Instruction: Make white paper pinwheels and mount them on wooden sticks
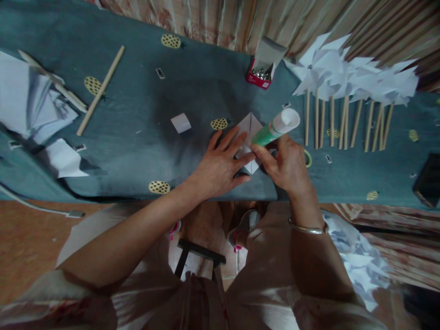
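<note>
My right hand [287, 162] grips a green and white glue stick [270, 133], tilted with its lower end down at a creased white sheet of paper [253, 166]. The sheet lies on the table near its front edge. Spread over the left part of this paper are the fingers of my left hand [223, 160], pressing it flat. Part of the paper is hidden under both hands. A small white paper square [181, 123] lies to the left of my left hand. Just right of my right hand, a roll of tape [308, 158] shows partly.
Several white paper pinwheels [330, 68] on wooden sticks lie at the right. A red box [260, 73] of shiny metal pieces stands open at the back. Leftward are a wooden stick [101, 90], stacked paper [20, 91] and a loose sheet [63, 158]. A dark object [428, 181] sits far right.
</note>
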A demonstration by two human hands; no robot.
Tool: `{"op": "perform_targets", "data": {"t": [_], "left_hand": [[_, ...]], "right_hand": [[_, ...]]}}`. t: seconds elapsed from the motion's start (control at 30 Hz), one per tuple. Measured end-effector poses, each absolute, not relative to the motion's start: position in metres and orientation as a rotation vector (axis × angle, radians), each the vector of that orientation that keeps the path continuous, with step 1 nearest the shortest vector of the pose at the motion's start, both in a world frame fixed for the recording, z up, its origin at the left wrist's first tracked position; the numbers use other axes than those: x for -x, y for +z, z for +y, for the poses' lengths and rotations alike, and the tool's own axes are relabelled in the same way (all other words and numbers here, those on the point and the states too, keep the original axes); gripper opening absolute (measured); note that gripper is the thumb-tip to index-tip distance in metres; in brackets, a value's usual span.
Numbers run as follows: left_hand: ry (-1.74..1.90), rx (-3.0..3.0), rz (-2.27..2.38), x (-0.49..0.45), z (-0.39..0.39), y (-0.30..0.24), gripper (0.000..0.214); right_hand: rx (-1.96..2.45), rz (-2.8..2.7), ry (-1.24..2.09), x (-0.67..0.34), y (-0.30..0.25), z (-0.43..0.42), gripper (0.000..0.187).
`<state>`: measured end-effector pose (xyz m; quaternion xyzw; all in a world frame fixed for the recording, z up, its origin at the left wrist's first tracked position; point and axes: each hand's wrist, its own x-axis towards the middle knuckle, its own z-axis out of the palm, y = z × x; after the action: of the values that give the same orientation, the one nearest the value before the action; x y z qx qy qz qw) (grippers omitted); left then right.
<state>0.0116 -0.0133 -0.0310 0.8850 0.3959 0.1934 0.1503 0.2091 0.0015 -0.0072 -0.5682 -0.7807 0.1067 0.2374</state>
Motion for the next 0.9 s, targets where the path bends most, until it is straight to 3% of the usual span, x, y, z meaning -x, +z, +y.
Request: {"op": "perform_targets", "data": {"t": [0.53,0.9], "left_hand": [[0.445,-2.591,1.170,-0.0122,-0.0133,-0.0271,0.057],[0.506,-2.582,1.153,-0.0123,-0.0138,-0.0302,0.055]], "right_hand": [[1.559,-2.097,0.268,-0.2110,-0.0094,0.0041,0.037],[1.609,-2.078,0.328,-0.2055,-0.0042,0.0086,0.026]]}}
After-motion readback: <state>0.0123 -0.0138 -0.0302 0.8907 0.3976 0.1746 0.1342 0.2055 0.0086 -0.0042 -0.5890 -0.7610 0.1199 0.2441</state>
